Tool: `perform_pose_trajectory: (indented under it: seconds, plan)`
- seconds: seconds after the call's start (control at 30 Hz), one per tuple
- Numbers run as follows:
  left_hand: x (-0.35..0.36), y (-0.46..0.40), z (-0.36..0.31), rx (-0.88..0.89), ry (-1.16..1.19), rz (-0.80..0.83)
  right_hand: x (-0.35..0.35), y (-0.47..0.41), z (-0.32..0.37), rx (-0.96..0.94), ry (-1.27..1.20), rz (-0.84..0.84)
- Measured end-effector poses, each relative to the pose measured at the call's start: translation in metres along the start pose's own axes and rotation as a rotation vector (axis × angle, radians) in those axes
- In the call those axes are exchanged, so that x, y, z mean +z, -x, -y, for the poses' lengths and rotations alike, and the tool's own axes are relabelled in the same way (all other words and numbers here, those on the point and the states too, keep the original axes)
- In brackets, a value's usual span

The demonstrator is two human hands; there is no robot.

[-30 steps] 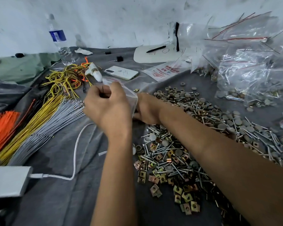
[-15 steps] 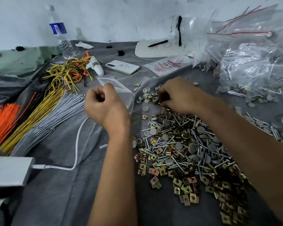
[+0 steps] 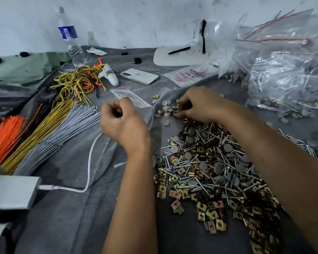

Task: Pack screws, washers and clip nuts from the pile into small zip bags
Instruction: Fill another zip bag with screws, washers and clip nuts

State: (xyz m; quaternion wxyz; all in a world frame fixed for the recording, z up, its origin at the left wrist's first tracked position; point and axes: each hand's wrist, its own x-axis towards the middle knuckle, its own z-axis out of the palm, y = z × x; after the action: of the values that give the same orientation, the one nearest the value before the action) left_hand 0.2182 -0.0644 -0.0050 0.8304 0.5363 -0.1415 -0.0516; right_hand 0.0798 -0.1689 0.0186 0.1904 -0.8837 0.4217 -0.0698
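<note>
Head view puts a grey cloth-covered surface (image 3: 66, 217) before you, a heap of clear filled zip bags (image 3: 283, 70) far right, a pile of silver screws, grey washers and brass clip nuts (image 3: 209, 171) under your right forearm, bundled orange, yellow and grey cable ties (image 3: 44, 129) left. Your left hand (image 3: 124, 123) pinches a small clear red-striped zip bag (image 3: 136, 102); your right hand (image 3: 196, 105) curls its fingers into the pile's far edge, though whether it has anything gripped is hidden.

Bare cloth (image 3: 66, 217) beside hardware pile (image 3: 209, 173)
</note>
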Motion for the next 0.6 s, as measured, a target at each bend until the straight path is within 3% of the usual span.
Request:
perform_pose_trajectory:
  seconds: [0.1,0.37,0.6]
  plan:
    - [0.001,-0.001,0.003,-0.018,-0.01,-0.005,0.011,-0.025,0.0,-0.053,0.022,-0.155]
    - [0.003,0.0,0.009,-0.025,-0.002,0.015,0.028,-0.052,0.011,-0.165,0.147,-0.044]
    - [0.002,0.003,0.011,0.003,-0.04,0.107,0.009,-0.024,-0.004,-0.123,0.072,-0.105]
